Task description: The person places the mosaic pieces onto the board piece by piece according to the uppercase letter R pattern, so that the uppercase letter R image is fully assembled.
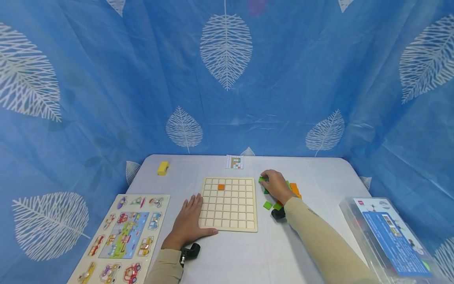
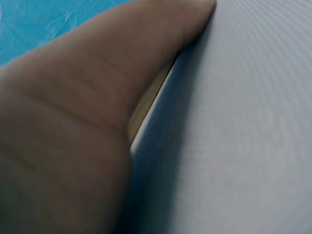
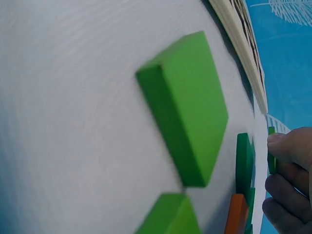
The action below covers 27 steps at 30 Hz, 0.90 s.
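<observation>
A pale wooden grid board [image 1: 229, 213] lies mid-table, with one orange square tile [image 1: 221, 187] in its upper part. My left hand [image 1: 188, 223] rests with fingers straight along the board's left side, its thumb by the near left corner. To the right of the board, my right hand [image 1: 276, 185] pinches a light green tile [image 3: 271, 153] between thumb and fingers. Under and around that hand lie loose tiles: a green tile [image 1: 267, 205] nearest the board, a dark green tile [image 3: 243, 163] and an orange tile [image 3: 236, 214]. The hand and wrist hide part of this pile.
Behind the board lies a small card with a coloured grid pattern [image 1: 234, 162]. A yellow block [image 1: 162, 168] sits at the back left. A vehicle picture puzzle [image 1: 152, 197] covers the left side, and a clear plastic case [image 1: 354, 221] stands at the right edge.
</observation>
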Each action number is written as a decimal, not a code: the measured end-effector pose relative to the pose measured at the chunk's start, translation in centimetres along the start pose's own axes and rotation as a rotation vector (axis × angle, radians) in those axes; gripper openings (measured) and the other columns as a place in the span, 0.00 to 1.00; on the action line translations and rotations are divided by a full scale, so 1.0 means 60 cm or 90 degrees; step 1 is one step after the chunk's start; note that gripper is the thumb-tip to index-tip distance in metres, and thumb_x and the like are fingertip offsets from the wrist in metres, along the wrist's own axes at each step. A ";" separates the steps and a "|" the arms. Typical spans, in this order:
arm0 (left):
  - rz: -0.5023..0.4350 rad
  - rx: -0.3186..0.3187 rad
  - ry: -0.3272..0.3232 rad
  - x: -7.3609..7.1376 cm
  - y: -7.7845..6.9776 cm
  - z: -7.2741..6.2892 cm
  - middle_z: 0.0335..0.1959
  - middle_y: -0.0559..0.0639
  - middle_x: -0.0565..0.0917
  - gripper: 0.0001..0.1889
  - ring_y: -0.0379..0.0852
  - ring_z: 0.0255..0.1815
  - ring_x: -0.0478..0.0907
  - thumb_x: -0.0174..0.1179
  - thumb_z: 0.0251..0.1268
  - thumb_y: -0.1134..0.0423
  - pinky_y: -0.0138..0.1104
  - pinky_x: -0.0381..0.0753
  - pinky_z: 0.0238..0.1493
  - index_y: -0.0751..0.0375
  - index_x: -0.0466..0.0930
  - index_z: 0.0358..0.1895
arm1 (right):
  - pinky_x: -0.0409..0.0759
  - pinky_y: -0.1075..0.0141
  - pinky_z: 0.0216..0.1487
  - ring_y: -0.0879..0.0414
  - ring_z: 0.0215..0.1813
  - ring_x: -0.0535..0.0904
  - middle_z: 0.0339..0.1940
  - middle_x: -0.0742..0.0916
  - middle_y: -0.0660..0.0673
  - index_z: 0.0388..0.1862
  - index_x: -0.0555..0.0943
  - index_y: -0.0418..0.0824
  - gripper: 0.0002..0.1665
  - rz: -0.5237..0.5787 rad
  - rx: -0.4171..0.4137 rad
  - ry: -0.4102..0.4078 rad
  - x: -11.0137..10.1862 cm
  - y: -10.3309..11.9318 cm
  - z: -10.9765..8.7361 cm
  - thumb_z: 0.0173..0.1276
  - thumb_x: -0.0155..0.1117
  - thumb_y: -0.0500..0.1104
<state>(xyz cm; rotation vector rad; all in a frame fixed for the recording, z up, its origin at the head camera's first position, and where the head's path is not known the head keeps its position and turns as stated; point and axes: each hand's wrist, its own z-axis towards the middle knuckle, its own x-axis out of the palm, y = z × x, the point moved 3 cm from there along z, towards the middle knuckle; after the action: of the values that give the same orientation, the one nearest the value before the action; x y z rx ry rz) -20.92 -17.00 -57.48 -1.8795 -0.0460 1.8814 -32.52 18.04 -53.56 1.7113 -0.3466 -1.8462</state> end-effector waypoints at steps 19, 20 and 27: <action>-0.008 0.012 -0.018 -0.001 -0.004 -0.003 0.85 0.60 0.54 0.74 0.58 0.85 0.45 0.64 0.43 0.15 0.50 0.42 0.82 0.70 0.52 0.84 | 0.82 0.49 0.60 0.43 0.58 0.83 0.54 0.87 0.38 0.59 0.85 0.32 0.17 0.039 -0.028 -0.010 0.012 0.023 0.002 0.73 0.72 0.35; -0.007 0.012 -0.018 -0.001 -0.004 -0.003 0.85 0.60 0.54 0.74 0.58 0.85 0.45 0.64 0.43 0.15 0.50 0.42 0.82 0.70 0.53 0.84 | 0.82 0.49 0.60 0.43 0.58 0.83 0.54 0.87 0.39 0.59 0.85 0.32 0.17 0.039 -0.028 -0.011 0.013 0.023 0.002 0.73 0.72 0.35; -0.002 0.012 -0.017 -0.003 -0.006 -0.002 0.84 0.61 0.55 0.75 0.59 0.85 0.46 0.64 0.43 0.15 0.51 0.43 0.82 0.70 0.53 0.83 | 0.82 0.49 0.61 0.44 0.59 0.83 0.54 0.87 0.40 0.58 0.85 0.34 0.17 0.031 -0.029 -0.005 0.019 0.026 0.005 0.73 0.72 0.36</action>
<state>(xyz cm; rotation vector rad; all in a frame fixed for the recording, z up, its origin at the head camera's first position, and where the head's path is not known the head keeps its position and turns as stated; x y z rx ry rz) -20.68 -16.80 -57.17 -1.8405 -0.0401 1.8990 -32.43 16.07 -53.55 1.6520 -0.3447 -1.8116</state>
